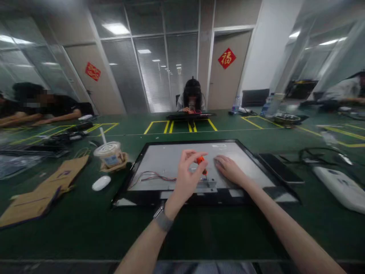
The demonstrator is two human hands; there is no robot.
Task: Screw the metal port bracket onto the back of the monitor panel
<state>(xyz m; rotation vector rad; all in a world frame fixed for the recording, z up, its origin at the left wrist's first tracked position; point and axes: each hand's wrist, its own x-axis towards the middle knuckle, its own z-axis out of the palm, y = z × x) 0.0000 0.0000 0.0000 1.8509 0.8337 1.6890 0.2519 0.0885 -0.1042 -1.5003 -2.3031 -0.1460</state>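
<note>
In front of me a flat display panel point(162, 156) with a black frame and a grey metal back lies on the green table. My left hand point(186, 175), a watch on its wrist, pinches an orange-handled screwdriver point(200, 160) between thumb and fingers. The screwdriver stands tilted, its tip pointing down at a small metal bracket point(209, 184) near the panel's front edge; whether the tip touches a screw is too small to tell. My right hand point(229, 169) rests flat on the panel, fingers stretched out, just right of the screwdriver. Thin coloured wires point(154, 176) run across the panel's left side.
Left of the panel are a drink cup point(110, 155) with a straw, a white mouse point(101, 183) and a brown paper bag point(54, 180). A dark phone-like slab point(281, 168) and a white object point(340, 188) lie right. Across the table sits a person point(192, 97).
</note>
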